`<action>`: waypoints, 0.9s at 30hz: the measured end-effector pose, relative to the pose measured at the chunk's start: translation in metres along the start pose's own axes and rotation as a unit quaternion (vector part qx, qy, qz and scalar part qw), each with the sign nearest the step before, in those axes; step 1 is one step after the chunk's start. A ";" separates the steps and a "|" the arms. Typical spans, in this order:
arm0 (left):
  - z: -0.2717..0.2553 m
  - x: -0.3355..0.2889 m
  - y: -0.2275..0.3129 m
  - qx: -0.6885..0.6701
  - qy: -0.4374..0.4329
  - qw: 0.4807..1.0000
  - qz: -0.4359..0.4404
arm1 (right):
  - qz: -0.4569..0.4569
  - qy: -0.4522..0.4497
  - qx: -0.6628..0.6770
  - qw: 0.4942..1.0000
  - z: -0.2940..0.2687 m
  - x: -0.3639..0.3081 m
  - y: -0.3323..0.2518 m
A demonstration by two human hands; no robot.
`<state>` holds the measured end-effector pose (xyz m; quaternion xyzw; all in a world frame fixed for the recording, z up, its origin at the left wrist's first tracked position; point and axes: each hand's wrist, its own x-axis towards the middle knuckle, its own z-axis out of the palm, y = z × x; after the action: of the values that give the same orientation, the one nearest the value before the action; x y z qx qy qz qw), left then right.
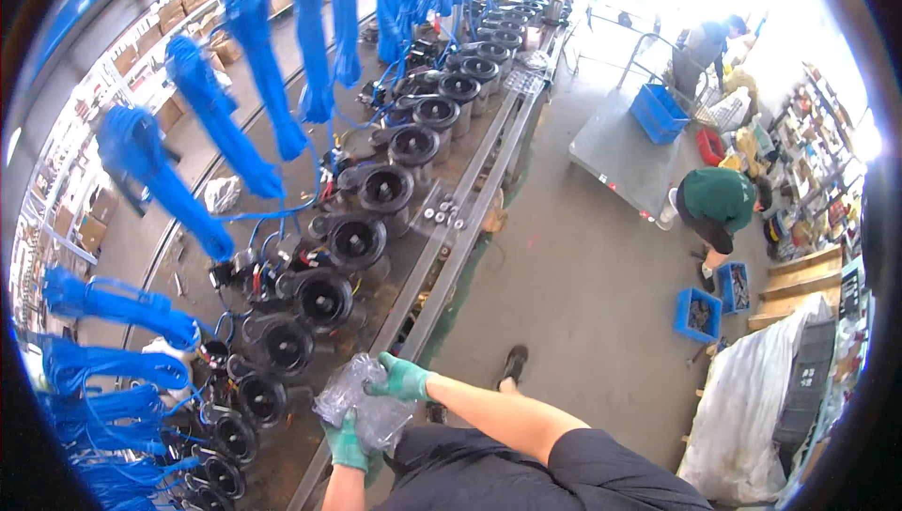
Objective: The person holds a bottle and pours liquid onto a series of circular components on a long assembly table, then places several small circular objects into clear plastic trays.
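Note:
Both my hands wear green gloves and hold a crumpled clear plastic bag [381,417] at the near edge of the workbench. My left hand [347,443] grips it from below, with the thumb up against the plastic. From the right, my right hand [404,379] is closed on the bag's upper part. What the bag contains, if anything, I cannot make out. Just beyond the hands stands a long row of black round pump-like units [324,300], each with a dark ring-shaped top.
Bundled blue cables [197,88] hang along the row's far side. A metal rail [423,295] edges the bench, with small metal parts [446,210] on it. Right are a flat cart [611,154], blue bins [698,314], a bending person [719,206] and another person [700,51] farther off.

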<state>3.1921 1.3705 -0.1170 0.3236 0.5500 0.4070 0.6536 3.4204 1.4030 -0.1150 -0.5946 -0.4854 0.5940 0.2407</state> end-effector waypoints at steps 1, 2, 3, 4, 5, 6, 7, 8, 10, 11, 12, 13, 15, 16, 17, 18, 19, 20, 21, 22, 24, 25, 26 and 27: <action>0.026 0.003 0.001 -0.011 -0.013 1.000 0.000 | -0.010 0.034 0.028 0.999 -0.015 -0.010 0.005; 0.052 0.006 0.001 -0.021 -0.026 0.999 -0.001 | -0.038 0.045 0.103 0.993 -0.040 -0.018 0.013; 0.084 0.014 -0.001 -0.035 -0.040 0.999 0.003 | -0.070 0.056 0.171 0.981 -0.076 -0.028 0.019; 0.118 0.024 -0.003 -0.024 -0.065 0.998 0.004 | -0.101 0.066 0.240 0.963 -0.113 -0.038 0.027; 0.158 0.036 -0.006 -0.013 -0.090 0.996 0.005 | -0.046 0.054 0.240 0.968 -0.155 -0.040 0.039; 0.201 0.044 -0.002 -0.003 -0.111 0.994 0.010 | -0.051 0.048 0.231 0.970 -0.203 -0.055 0.039; 0.257 0.046 0.007 -0.015 -0.153 0.986 0.056 | -0.064 0.052 0.247 0.966 -0.248 -0.067 0.046; 0.310 0.051 0.015 -0.012 -0.181 0.981 0.065 | -0.075 0.056 0.261 0.961 -0.292 -0.079 0.054; 0.393 0.061 0.025 0.001 -0.231 0.970 0.073 | -0.123 0.054 0.297 0.945 -0.370 -0.096 0.070; 0.429 0.069 0.028 -0.001 -0.263 0.962 0.075 | -0.175 0.063 0.290 0.939 -0.400 -0.099 0.086; 0.458 0.079 0.030 -0.003 -0.288 0.954 0.080 | -0.159 0.053 0.334 0.928 -0.430 -0.117 0.063; 0.489 0.088 0.030 -0.008 -0.319 0.944 0.083 | -0.150 0.087 0.324 0.930 -0.454 -0.127 0.065; 0.540 0.104 0.024 -0.037 -0.351 0.935 0.036 | -0.131 0.138 0.334 0.923 -0.497 -0.139 0.074; 0.561 0.112 0.019 -0.052 -0.364 0.930 0.012 | -0.121 0.155 0.354 0.914 -0.516 -0.141 0.081; 0.582 0.118 0.017 -0.026 -0.346 0.938 -0.009 | -0.110 0.172 0.374 0.905 -0.536 -0.144 0.087; 0.604 0.127 0.013 -0.026 -0.363 0.931 -0.022 | -0.111 0.193 0.361 0.906 -0.556 -0.145 0.093; 0.625 0.135 0.008 -0.026 -0.380 0.924 -0.038 | -0.111 0.214 0.348 0.906 -0.574 -0.149 0.101; 0.646 0.144 0.004 -0.026 -0.396 0.916 -0.053 | -0.110 0.235 0.335 0.906 -0.591 -0.150 0.109; 0.669 0.150 0.002 -0.037 -0.405 0.912 -0.053 | -0.115 0.259 0.346 0.894 -0.608 -0.148 0.124; 0.691 0.164 -0.004 -0.066 -0.428 0.897 -0.087 | -0.107 0.264 0.360 0.888 -0.629 -0.147 0.130; 0.726 0.200 -0.037 -0.049 -0.459 0.886 -0.042 | -0.087 0.274 0.384 0.877 -0.676 -0.151 0.136; 0.751 0.204 -0.029 -0.038 -0.480 0.875 -0.053 | -0.064 0.289 0.399 0.868 -0.696 -0.156 0.141; 0.775 0.213 -0.029 0.021 -0.477 0.879 -0.026 | -0.026 0.311 0.399 0.862 -0.720 -0.162 0.141; 0.803 0.219 -0.027 0.035 -0.495 0.868 -0.030 | -0.040 0.338 0.394 0.854 -0.740 -0.167 0.153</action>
<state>3.9999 1.5726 -0.0918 0.4886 0.1776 0.1543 0.8402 4.1902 1.4107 -0.0360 -0.5946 -0.1228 0.4878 0.6273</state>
